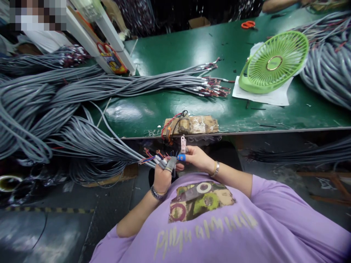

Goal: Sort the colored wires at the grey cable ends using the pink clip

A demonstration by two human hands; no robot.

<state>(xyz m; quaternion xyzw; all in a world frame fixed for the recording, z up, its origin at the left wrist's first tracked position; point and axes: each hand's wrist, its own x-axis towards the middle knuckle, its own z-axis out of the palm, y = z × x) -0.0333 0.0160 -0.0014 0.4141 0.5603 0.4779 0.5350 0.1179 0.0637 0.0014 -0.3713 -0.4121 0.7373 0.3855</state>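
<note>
My left hand (162,178) is closed around several grey cables (134,156) near their stripped ends. Red, blue and copper-coloured wires (149,157) fan out past its fingers, and a grey cover sits on its thumb (171,163). Close beside it, almost touching, my right hand (197,158) is closed, with a blue wrap (181,157) on one digit. A small flat pale-pink tool (183,144), with a hole at its upper end, sticks up from the right fingers. Fine wire ends show between the hands; the right fingertips are partly hidden.
A wooden block (204,125) with a small motor-like part and leads lies at the edge of the green table (170,51). Cable bundles (109,86) cover the left side. A green fan (274,62), orange-handled scissors (248,25) and a cable coil (326,69) are to the right.
</note>
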